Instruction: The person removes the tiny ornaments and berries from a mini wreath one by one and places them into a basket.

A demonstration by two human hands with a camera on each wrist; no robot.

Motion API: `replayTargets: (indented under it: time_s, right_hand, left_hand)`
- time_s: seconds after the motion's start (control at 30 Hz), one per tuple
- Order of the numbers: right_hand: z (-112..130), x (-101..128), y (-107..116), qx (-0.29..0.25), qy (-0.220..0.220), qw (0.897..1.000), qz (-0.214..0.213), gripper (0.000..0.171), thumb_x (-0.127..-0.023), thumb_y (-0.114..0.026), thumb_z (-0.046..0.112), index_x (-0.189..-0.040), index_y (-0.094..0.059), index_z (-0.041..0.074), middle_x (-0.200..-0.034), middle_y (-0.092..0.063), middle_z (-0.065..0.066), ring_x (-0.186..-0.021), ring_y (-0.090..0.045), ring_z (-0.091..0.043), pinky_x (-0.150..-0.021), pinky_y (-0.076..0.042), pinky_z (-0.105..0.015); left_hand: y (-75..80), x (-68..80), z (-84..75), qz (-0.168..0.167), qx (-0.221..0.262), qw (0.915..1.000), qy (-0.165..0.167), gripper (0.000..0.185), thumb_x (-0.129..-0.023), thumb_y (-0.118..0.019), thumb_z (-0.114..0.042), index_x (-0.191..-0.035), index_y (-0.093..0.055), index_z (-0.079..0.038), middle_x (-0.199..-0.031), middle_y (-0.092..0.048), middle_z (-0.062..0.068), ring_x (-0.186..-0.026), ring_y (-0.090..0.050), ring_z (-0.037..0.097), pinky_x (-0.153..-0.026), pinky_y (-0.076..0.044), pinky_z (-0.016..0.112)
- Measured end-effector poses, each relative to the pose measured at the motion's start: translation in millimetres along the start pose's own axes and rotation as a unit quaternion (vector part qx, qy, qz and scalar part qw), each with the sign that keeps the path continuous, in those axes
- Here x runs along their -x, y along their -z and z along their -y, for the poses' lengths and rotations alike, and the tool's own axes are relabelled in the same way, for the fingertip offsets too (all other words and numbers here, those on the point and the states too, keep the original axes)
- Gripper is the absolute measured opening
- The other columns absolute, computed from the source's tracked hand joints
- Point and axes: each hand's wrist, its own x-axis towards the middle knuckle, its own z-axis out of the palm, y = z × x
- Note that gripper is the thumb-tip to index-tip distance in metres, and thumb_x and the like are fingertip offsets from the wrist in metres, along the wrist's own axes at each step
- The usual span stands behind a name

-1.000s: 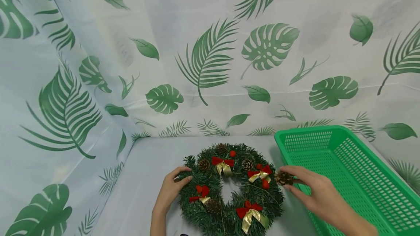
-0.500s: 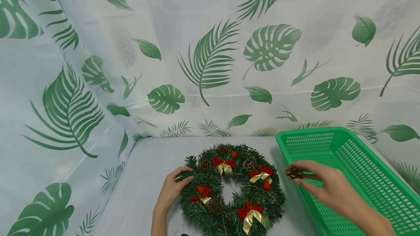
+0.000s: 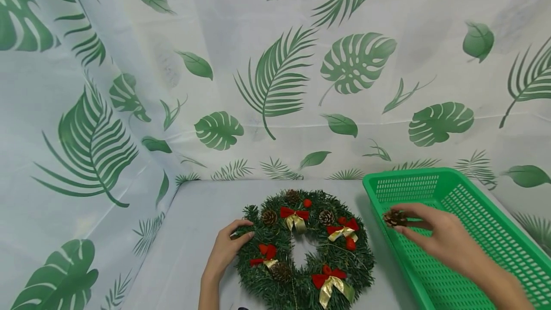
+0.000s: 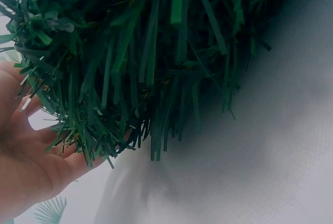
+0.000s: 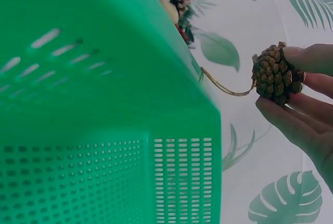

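Observation:
A green tinsel wreath (image 3: 357, 267) lies on the table, decorated with red-and-gold bows (image 3: 294, 219), red berries and several pine cones. My left hand (image 3: 226, 248) grips its left edge, thumb and fingers around the bristly branches (image 4: 140, 62) in the left wrist view. Over the left side of a green basket, my right hand (image 3: 439, 233) pinches a loose brown pine cone (image 3: 392, 218) between thumb and fingertips. A thin gold cord loop (image 5: 223, 87) hangs from that cone in the right wrist view.
The green plastic basket (image 3: 409, 172) with perforated walls stands right of the wreath, close beside it. Leaf-printed white cloth (image 3: 258, 157) hangs behind and to the left. A small dark object (image 3: 243, 308) shows at the bottom edge, below the wreath.
My right hand has carried the pine cone away from the wreath's right edge, rightward and slightly up, to over the basket. My left hand stays at the wreath.

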Motion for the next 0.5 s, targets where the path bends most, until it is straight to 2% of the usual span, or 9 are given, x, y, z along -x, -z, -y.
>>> replayTargets:
  time_s: [0.2,0.5]
  right_hand:
    - [-9.7,-4.1,6.0,0.008,-0.027,1.0,0.014,0.05,-0.072,-0.087,-0.007,-0.117,-0.071,0.007,-0.103,-0.076,-0.013,-0.088,-0.069,0.008,-0.069,-0.053,-0.009]
    - [-29.3,-14.8,12.7,0.004,-0.071,0.996,0.052,0.039,-0.08,-0.085,-0.001,-0.116,-0.071,0.006,-0.107,-0.074,-0.017,-0.087,-0.07,0.006,-0.067,-0.057,-0.015]
  left_hand:
    - [-0.8,0.6,-0.3,0.0,0.0,1.0,0.001,0.031,-0.095,-0.075,-0.03,-0.124,-0.072,-0.017,-0.146,-0.058,0.012,-0.133,-0.056,0.037,-0.093,-0.054,0.046]
    - [-0.4,0.0,-0.1,0.003,0.005,1.0,0.0,0.03,-0.096,-0.075,-0.028,-0.124,-0.072,-0.017,-0.145,-0.059,0.012,-0.124,-0.062,0.031,-0.086,-0.052,0.038]
